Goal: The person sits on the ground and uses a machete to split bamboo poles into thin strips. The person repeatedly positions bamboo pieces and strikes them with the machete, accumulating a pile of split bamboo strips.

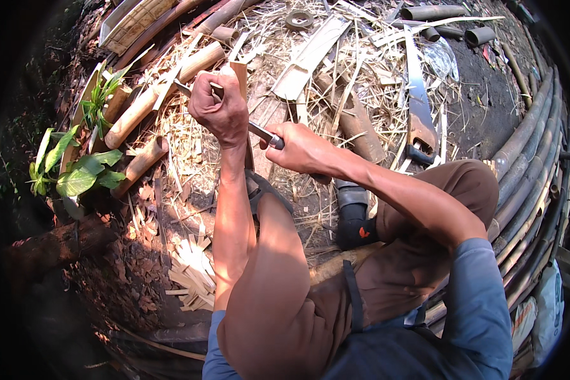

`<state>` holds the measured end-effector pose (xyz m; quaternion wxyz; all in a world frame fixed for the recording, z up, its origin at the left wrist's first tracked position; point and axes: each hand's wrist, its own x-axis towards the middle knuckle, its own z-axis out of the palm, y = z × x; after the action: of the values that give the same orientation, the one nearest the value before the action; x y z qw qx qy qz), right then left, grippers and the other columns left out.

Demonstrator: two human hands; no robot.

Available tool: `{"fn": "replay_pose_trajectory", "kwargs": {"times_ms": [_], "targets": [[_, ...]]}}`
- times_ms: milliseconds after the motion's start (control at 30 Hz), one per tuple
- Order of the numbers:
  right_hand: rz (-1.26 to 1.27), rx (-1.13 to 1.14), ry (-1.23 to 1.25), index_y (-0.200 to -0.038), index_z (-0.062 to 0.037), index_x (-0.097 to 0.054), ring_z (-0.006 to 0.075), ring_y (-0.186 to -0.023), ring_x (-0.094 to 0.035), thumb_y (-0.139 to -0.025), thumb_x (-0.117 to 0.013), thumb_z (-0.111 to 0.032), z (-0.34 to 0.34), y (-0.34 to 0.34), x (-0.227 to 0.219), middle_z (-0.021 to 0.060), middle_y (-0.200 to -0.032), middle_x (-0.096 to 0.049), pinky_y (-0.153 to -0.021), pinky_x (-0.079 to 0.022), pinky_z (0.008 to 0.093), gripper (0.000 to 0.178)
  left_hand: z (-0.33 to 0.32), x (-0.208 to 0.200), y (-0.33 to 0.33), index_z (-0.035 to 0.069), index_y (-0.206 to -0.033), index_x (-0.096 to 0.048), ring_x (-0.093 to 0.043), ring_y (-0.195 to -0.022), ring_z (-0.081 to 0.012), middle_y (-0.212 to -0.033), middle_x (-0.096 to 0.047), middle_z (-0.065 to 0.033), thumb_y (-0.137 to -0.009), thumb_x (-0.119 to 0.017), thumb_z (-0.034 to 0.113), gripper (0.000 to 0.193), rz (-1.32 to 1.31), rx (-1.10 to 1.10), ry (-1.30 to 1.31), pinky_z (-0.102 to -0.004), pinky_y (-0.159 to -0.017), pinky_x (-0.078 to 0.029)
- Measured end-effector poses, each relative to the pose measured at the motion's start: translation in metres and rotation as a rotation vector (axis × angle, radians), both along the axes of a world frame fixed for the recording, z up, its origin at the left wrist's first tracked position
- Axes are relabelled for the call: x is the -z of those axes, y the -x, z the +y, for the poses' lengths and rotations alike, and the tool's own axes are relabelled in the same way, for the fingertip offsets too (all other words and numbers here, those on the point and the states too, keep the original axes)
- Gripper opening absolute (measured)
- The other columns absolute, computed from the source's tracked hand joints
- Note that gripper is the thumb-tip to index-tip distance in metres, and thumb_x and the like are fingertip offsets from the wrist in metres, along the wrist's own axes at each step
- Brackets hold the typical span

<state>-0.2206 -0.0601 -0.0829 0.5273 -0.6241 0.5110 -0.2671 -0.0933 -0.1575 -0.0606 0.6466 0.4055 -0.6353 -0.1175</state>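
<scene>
My right hand (297, 149) is closed around the handle of a long-bladed knife (259, 132), and the dark butt of the handle shows below the palm. The blade runs up and left to my left hand (220, 107), which is closed on its far part; metal sticks out past the fist. Behind the left fist a strip of bamboo or wood (239, 71) stands up, and the blade crosses it. Its lower part runs down toward my foot between my legs. My fingers hide where blade and strip meet.
A handsaw (418, 95) lies to the right among bamboo shavings (373, 63). Bamboo poles (532, 145) are stacked along the right side. At the left are cut bamboo lengths (145, 107), a leafy plant (85, 171) and thin slats (193, 275). A roll of tape (299, 20) lies ahead.
</scene>
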Motion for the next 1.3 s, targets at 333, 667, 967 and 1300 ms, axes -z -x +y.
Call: {"fn": "replay_pose_trajectory", "kwargs": {"times_ms": [333, 667, 967, 1300], "targets": [[0.162, -0.006, -0.051, -0.102, -0.0013, -0.063, 0.0201, -0.062, -0.057, -0.083, -0.059, -0.018, 0.003, -0.005, 0.014, 0.0108, -0.065, -0.057, -0.061, -0.047, 0.0372, 0.026, 0.002, 0.002, 0.001, 0.006, -0.064, -0.042, -0.029, -0.047, -0.0089, -0.054, -0.034, 0.0, -0.085, -0.062, 0.012, 0.029, 0.108, -0.004, -0.024, -0.0291, -0.046, -0.023], [0.194, -0.074, -0.07, -0.096, -0.0007, -0.063, 0.0297, -0.066, -0.064, -0.084, -0.06, -0.017, 0.009, -0.016, 0.024, 0.0179, -0.071, -0.063, -0.065, -0.05, 0.0421, 0.02, 0.009, -0.004, -0.013, 0.007, -0.062, -0.043, -0.029, -0.049, -0.0053, -0.053, -0.035, 0.0044, -0.089, -0.061, 0.014, 0.033, 0.188, 0.025, 0.007, -0.0271, -0.046, -0.023], [0.169, -0.074, -0.046, -0.098, -0.0007, -0.061, 0.0306, -0.063, -0.061, -0.083, -0.061, -0.016, 0.026, -0.023, 0.067, 0.0157, -0.07, -0.063, -0.065, -0.049, 0.0419, 0.021, 0.015, -0.012, -0.015, 0.006, -0.065, -0.045, -0.033, -0.053, -0.0042, -0.055, -0.043, 0.0041, -0.091, -0.059, 0.012, 0.03, 0.281, 0.108, 0.067, -0.0236, -0.049, -0.028], [0.011, 0.062, -0.19, -0.084, 0.004, -0.062, 0.0154, -0.053, -0.049, -0.09, -0.06, -0.029, 0.022, -0.045, 0.014, 0.0093, -0.056, -0.052, -0.053, -0.043, 0.0368, 0.034, 0.025, -0.016, -0.036, 0.008, -0.059, -0.037, -0.032, -0.053, -0.0065, -0.057, -0.035, 0.0032, -0.085, -0.054, 0.007, 0.031, 0.366, 0.04, 0.102, -0.0234, -0.052, -0.028]]}}
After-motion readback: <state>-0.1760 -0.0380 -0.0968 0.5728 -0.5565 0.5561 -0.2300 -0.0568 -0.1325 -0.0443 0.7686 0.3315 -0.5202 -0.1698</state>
